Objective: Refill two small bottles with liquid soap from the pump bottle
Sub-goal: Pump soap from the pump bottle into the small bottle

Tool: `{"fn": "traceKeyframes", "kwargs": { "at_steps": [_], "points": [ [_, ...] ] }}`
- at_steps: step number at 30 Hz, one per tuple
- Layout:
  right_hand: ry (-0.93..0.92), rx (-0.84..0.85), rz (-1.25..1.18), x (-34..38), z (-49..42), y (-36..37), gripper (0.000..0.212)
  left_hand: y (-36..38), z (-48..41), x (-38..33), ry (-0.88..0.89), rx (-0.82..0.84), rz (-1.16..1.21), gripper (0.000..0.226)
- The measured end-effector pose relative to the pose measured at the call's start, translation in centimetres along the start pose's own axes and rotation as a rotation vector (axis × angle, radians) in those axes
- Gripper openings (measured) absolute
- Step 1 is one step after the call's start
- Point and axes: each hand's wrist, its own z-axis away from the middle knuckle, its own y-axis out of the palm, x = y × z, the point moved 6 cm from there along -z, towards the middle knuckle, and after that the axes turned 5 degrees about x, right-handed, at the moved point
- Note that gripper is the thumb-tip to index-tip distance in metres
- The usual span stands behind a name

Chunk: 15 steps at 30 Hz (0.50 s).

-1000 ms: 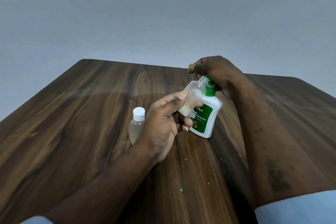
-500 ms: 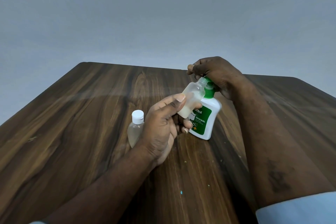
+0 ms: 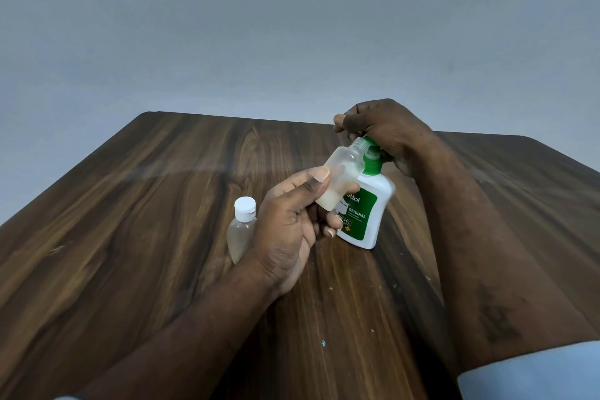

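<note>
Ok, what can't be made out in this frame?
All in the head view:
- Top of the pump bottle: mostly under the right hand; any soap flow unseen.
- Right side of the capped bottle: behind the left hand; fill level unclear.
- Pump bottle's label: partly behind the open bottle and the left hand.
- Open bottle's cap: not seen.

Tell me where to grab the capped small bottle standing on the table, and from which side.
Probably best to pinch the capped bottle across its clear body just under the white cap, coming from the person's left. It stands upright, and the left hand crowds its right side.
</note>
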Motion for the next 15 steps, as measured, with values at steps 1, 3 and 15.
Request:
{"fn": "traceKeyframes", "kwargs": {
  "at_steps": [1, 3, 15],
  "points": [
    [0.001, -0.001, -0.006, 0.0, 0.02, 0.03, 0.021, 0.03, 0.04, -0.02, -0.003, 0.0, 0.004, 0.052],
    [0.007, 0.006, -0.022, -0.07, 0.05, 0.14, 0.019, 0.11, 0.05, -0.06, -0.001, 0.007, 0.005, 0.051],
    [0.004, 0.032, -0.036, -0.48, -0.25, 0.34, 0.021, 0.11, 0.01, 0.02, -0.004, -0.001, -0.009, 0.05]
  ]
}}
